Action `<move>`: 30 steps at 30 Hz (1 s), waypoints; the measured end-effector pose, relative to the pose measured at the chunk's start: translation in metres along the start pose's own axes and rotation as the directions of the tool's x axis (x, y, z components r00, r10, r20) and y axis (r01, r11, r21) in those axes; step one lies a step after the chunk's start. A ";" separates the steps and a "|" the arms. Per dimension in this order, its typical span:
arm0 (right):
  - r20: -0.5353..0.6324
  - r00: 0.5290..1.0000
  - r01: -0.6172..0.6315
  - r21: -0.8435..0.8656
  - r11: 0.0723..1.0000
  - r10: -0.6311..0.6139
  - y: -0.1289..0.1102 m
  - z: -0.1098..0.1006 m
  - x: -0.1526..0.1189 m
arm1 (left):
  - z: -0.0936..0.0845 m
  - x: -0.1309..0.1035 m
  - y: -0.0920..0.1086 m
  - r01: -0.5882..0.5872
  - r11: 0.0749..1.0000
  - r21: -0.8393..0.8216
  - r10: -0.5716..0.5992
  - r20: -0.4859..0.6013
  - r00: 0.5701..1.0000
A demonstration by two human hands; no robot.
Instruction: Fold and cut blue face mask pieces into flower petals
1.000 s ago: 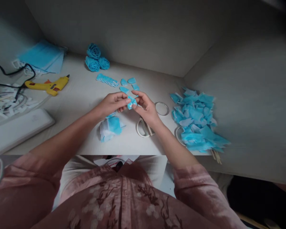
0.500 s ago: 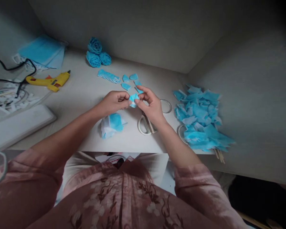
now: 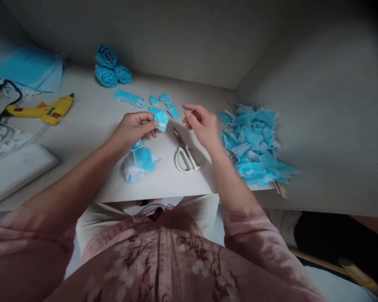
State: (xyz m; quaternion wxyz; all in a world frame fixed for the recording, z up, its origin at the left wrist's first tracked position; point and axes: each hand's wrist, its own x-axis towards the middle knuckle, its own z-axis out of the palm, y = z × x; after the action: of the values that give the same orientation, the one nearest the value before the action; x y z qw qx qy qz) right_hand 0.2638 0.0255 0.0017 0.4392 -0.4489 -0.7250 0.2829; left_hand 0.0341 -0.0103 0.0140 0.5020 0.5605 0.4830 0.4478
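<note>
My left hand (image 3: pixel 135 126) pinches a small folded piece of light blue mask fabric (image 3: pixel 161 119) between thumb and fingers, a pale strip showing across it. My right hand (image 3: pixel 203 125) hovers to the right, apart from the piece, fingers loosely spread and holding nothing visible. Between the hands and nearer me lie scissors (image 3: pixel 189 158) with pale handles, blades pointing away. Just beyond the left fingertips are several small cut blue pieces (image 3: pixel 164 97) and a row of overlapping blue pieces (image 3: pixel 129 98). Below my left wrist rests a crumpled blue and white fabric bundle (image 3: pixel 141 162).
Three blue fabric roses (image 3: pixel 106 75) stand at the back. On the left are a yellow glue gun (image 3: pixel 52 110), blue face masks (image 3: pixel 28 69) and a long white case (image 3: pixel 19 172). A heap of blue fabric flowers (image 3: pixel 252 136) on sticks (image 3: pixel 280 189) lies right.
My right hand has let go of the folded fabric and moved off to the right. My left hand alone keeps the piece. The view has shifted rightward, and the scissors now show fully.
</note>
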 end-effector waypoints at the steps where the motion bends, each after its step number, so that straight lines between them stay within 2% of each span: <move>1: 0.034 0.999 -0.018 -0.070 0.997 0.020 -0.001 -0.005 0.001 | 0.000 0.000 0.001 0.006 1.000 -0.003 -0.006 -0.005 1.000; 6: 0.288 0.948 0.009 -0.443 0.896 0.133 -0.014 -0.014 -0.004 | 0.004 -0.002 0.005 0.034 0.999 -0.020 -0.035 -0.041 0.999; 9: 0.350 0.920 0.032 -0.514 0.857 0.175 -0.019 -0.011 -0.007 | 0.004 -0.002 0.004 0.042 0.999 -0.017 -0.042 -0.044 0.998; 12: 0.340 0.920 0.030 -0.555 0.832 0.193 -0.017 -0.008 -0.008 | 0.004 -0.003 0.004 0.048 0.999 -0.017 -0.048 -0.036 0.998; 18: 0.343 0.919 0.035 -0.557 0.829 0.192 -0.013 -0.006 -0.005 | 0.004 -0.003 0.004 0.055 0.998 -0.023 -0.056 -0.047 0.997; 24: 0.334 0.916 -0.047 -0.464 0.885 0.223 -0.008 -0.008 -0.003 | 0.004 -0.002 0.003 0.038 0.999 -0.034 -0.040 -0.049 0.998; 27: 0.319 0.914 -0.110 -0.398 0.911 0.250 -0.003 -0.006 -0.003 | 0.005 -0.003 0.004 0.025 1.000 -0.013 -0.026 -0.057 0.998; 30: 0.308 0.893 -0.242 -0.281 0.929 0.326 0.001 -0.002 -0.004 | 0.005 -0.004 0.004 0.013 1.000 -0.019 -0.014 -0.054 0.998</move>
State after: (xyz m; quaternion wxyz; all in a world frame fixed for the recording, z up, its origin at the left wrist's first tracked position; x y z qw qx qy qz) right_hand 0.2670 0.0224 0.0009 0.2006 -0.5420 -0.7456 0.3318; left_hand 0.0388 -0.0145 0.0174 0.4972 0.5402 0.4960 0.4637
